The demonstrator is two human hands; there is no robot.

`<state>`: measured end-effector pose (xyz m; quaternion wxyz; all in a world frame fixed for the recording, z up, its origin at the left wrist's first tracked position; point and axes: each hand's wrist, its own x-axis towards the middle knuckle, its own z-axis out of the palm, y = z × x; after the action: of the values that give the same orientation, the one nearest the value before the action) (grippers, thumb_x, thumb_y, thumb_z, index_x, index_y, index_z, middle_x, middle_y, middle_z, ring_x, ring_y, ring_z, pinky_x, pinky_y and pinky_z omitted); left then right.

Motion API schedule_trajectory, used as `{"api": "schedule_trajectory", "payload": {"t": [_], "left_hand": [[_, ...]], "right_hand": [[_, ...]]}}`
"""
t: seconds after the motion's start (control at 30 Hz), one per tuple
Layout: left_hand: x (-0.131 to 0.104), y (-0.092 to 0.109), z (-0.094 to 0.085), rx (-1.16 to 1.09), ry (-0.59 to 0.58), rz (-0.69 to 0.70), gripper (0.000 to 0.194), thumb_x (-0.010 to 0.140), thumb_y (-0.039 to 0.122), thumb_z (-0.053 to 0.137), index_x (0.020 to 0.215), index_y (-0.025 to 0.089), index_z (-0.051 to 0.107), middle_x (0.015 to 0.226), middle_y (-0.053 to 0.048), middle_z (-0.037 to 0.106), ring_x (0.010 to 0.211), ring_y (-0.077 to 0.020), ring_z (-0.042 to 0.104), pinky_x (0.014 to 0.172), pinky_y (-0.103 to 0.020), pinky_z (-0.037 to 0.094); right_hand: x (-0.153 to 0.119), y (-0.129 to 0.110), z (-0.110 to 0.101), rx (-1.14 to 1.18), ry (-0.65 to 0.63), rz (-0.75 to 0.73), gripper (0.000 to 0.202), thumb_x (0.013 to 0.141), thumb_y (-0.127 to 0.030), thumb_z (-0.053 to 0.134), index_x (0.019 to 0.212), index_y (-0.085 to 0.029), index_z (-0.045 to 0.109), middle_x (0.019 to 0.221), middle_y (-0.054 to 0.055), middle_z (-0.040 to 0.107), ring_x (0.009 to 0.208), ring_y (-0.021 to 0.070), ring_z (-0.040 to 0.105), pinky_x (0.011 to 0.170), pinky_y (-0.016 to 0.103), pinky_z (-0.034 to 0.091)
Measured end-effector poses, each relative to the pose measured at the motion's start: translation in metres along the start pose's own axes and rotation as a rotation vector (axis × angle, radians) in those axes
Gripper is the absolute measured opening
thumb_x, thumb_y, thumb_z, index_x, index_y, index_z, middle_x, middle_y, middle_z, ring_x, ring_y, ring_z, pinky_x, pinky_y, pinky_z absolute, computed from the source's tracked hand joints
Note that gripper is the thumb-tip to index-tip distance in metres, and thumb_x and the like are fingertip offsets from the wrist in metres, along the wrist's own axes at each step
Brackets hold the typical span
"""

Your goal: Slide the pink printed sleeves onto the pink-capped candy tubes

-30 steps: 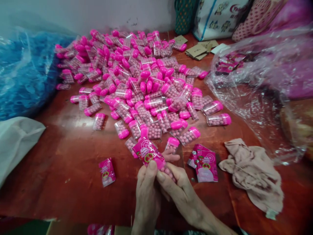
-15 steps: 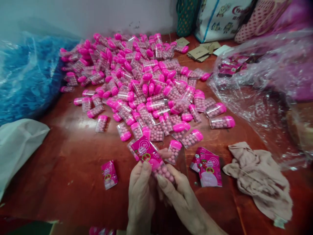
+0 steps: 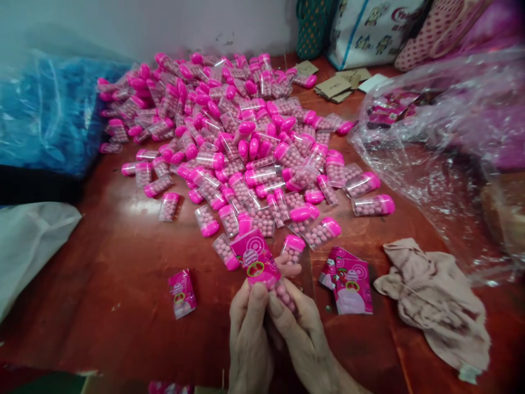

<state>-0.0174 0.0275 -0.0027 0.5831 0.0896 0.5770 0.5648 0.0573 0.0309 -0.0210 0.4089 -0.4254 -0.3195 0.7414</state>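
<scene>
My left hand (image 3: pixel 250 328) pinches a magenta printed sleeve (image 3: pixel 262 257) between thumb and fingers. In my right hand (image 3: pixel 301 325) is a small clear candy box (image 3: pixel 285 294) filled with pink balls. The sleeve covers the upper part of the box, and the ball-filled end shows below it. Both thumbs lie close together on the front, and one finger extends beyond the sleeve on the right. Left of the hands lies one more printed piece (image 3: pixel 182 294). Flat magenta sleeves (image 3: pixel 353 282) are stacked to the right.
A large heap of pink-capped candy boxes (image 3: pixel 246 128) covers the table's back middle. Blue plastic-wrapped stuff (image 3: pixel 49 120) and a dark shape (image 3: pixel 36 184) are at left. A beige cloth (image 3: pixel 443 306), clear plastic film (image 3: pixel 422 186) and cardboard pieces (image 3: pixel 336 86) lie right.
Both hands have shifted slightly right with the candy box and sleeve. The sleeve sits lower over the balls, showing fewer of them. A dark shape has appeared at the left edge.
</scene>
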Motion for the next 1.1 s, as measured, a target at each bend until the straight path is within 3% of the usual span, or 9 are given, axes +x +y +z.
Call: {"api": "schedule_trajectory", "payload": {"t": [0.17, 0.23, 0.43, 0.53, 0.6, 0.7, 0.83, 0.97, 1.1], "left_hand": [[0.005, 0.006, -0.001, -0.125, -0.006, -0.035, 0.037, 0.074, 0.047, 0.062, 0.085, 0.013, 0.072, 0.088, -0.013, 0.073, 0.083, -0.0261, 0.067, 0.071, -0.032, 0.053], [0.006, 0.007, 0.001, -0.116, -0.001, -0.047, 0.037, 0.076, 0.046, 0.061, 0.087, 0.013, 0.072, 0.088, -0.013, 0.073, 0.084, -0.0258, 0.067, 0.071, -0.032, 0.053], [0.000, -0.001, 0.006, 0.064, 0.039, 0.027, 0.035, 0.079, 0.044, 0.058, 0.089, 0.014, 0.073, 0.087, -0.010, 0.073, 0.081, -0.0225, 0.067, 0.071, -0.027, 0.053], [-0.002, -0.004, 0.007, 0.082, 0.077, 0.007, 0.032, 0.078, 0.043, 0.060, 0.086, 0.015, 0.074, 0.085, -0.009, 0.074, 0.082, -0.0215, 0.067, 0.073, -0.026, 0.052], [0.001, -0.003, 0.007, -0.002, 0.076, -0.015, 0.030, 0.076, 0.042, 0.062, 0.089, 0.016, 0.073, 0.087, -0.009, 0.074, 0.083, -0.0214, 0.067, 0.075, -0.027, 0.052], [0.007, 0.000, 0.005, -0.134, -0.038, -0.044, 0.038, 0.079, 0.045, 0.058, 0.098, 0.015, 0.071, 0.093, -0.013, 0.072, 0.088, -0.0243, 0.066, 0.079, -0.032, 0.051], [0.015, 0.003, 0.000, -0.171, -0.121, -0.094, 0.035, 0.084, 0.039, 0.052, 0.102, 0.014, 0.069, 0.095, -0.012, 0.071, 0.089, -0.0240, 0.065, 0.081, -0.034, 0.051], [0.015, 0.001, -0.002, -0.180, -0.116, -0.089, 0.028, 0.086, 0.032, 0.051, 0.096, 0.015, 0.071, 0.091, -0.011, 0.072, 0.088, -0.0220, 0.066, 0.081, -0.032, 0.050], [0.009, -0.003, 0.000, -0.230, -0.125, -0.103, 0.022, 0.086, 0.026, 0.053, 0.093, 0.018, 0.072, 0.084, -0.008, 0.074, 0.083, -0.0204, 0.068, 0.082, -0.033, 0.050]], "right_hand": [[0.004, -0.008, 0.001, 0.157, -0.148, 0.063, 0.027, 0.090, -0.040, 0.048, 0.073, -0.019, 0.044, 0.050, -0.009, 0.033, 0.042, 0.0048, 0.027, 0.039, 0.018, 0.021], [0.003, -0.009, 0.002, 0.148, -0.143, 0.083, 0.029, 0.089, -0.042, 0.047, 0.073, -0.019, 0.045, 0.049, -0.009, 0.032, 0.040, 0.0049, 0.026, 0.038, 0.019, 0.020], [-0.004, 0.006, 0.001, -0.084, 0.180, 0.057, 0.032, 0.076, -0.052, 0.061, 0.080, -0.020, 0.056, 0.068, 0.000, 0.053, 0.060, 0.0140, 0.051, 0.049, 0.022, 0.041], [-0.004, 0.008, 0.000, -0.143, 0.249, 0.061, 0.032, 0.071, -0.051, 0.065, 0.081, -0.021, 0.058, 0.069, 0.000, 0.053, 0.065, 0.0162, 0.053, 0.053, 0.023, 0.043], [-0.001, 0.003, -0.001, -0.081, 0.208, 0.105, 0.031, 0.075, -0.051, 0.062, 0.078, -0.021, 0.055, 0.065, -0.002, 0.049, 0.058, 0.0122, 0.048, 0.048, 0.021, 0.039], [0.005, -0.004, -0.001, 0.166, 0.023, 0.194, 0.032, 0.085, -0.047, 0.052, 0.071, -0.019, 0.047, 0.053, -0.008, 0.038, 0.040, 0.0045, 0.029, 0.037, 0.016, 0.025], [0.008, -0.004, -0.001, 0.391, -0.149, 0.255, 0.031, 0.091, -0.044, 0.044, 0.073, -0.019, 0.045, 0.040, -0.013, 0.030, 0.031, 0.0022, 0.015, 0.031, 0.014, 0.015], [0.008, -0.002, 0.000, 0.398, -0.144, 0.269, 0.034, 0.089, -0.046, 0.047, 0.069, -0.018, 0.044, 0.041, -0.012, 0.031, 0.031, 0.0017, 0.017, 0.031, 0.014, 0.015], [0.006, -0.004, 0.001, 0.361, -0.046, 0.243, 0.037, 0.083, -0.047, 0.056, 0.064, -0.018, 0.043, 0.045, -0.011, 0.031, 0.034, 0.0014, 0.020, 0.033, 0.014, 0.016]]}}
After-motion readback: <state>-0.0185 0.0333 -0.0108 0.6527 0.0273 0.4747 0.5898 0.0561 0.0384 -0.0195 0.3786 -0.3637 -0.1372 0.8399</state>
